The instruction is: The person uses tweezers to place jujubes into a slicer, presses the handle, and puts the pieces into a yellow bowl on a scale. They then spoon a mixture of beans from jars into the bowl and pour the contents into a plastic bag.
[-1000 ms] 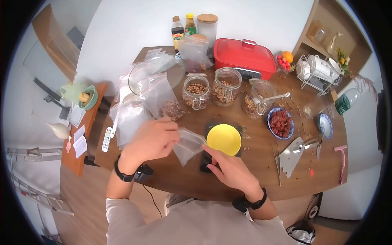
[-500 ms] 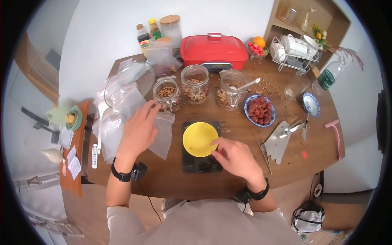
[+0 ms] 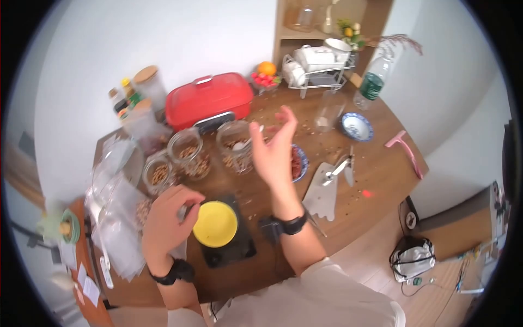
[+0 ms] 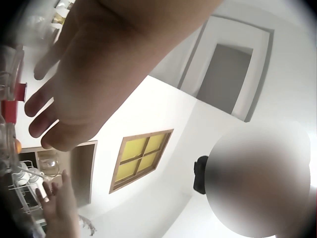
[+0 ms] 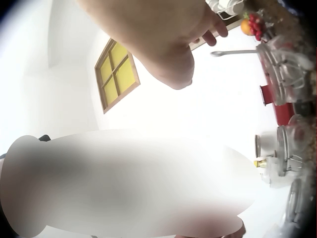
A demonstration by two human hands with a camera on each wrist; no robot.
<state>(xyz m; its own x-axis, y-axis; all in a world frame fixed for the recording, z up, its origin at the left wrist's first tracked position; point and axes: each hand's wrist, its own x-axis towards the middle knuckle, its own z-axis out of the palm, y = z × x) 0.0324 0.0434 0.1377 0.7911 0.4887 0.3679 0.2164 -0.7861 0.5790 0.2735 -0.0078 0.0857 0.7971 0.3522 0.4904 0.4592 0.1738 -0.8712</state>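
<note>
My left hand (image 3: 170,220) hovers at the left side of a yellow bowl (image 3: 216,224), its fingers loosely bent and holding nothing. That bowl sits on a black kitchen scale (image 3: 231,256). Partly under the left hand lie clear zip bags (image 3: 117,240). My right hand (image 3: 275,150) is raised with fingers spread and nothing in it; it overlaps a blue-rimmed bowl of dark red pieces (image 3: 296,163), hiding much of it. Just left of that hand stands a glass jar (image 3: 235,150) of mixed beans or nuts with a white spoon (image 5: 233,52) in it.
Two more jars (image 3: 185,152) (image 3: 159,173) stand left, before a red lidded cooker (image 3: 210,101). Scissors (image 3: 338,171), a metal plate (image 3: 321,196), a pink peeler-like tool (image 3: 406,152) and an empty patterned bowl (image 3: 357,127) lie right. Crumbs dot the table.
The left hand let go of a clear zip bag, moved over the bags, then came back beside the yellow bowl. My right hand left the bowl's edge and rose forward. The head view swung right.
</note>
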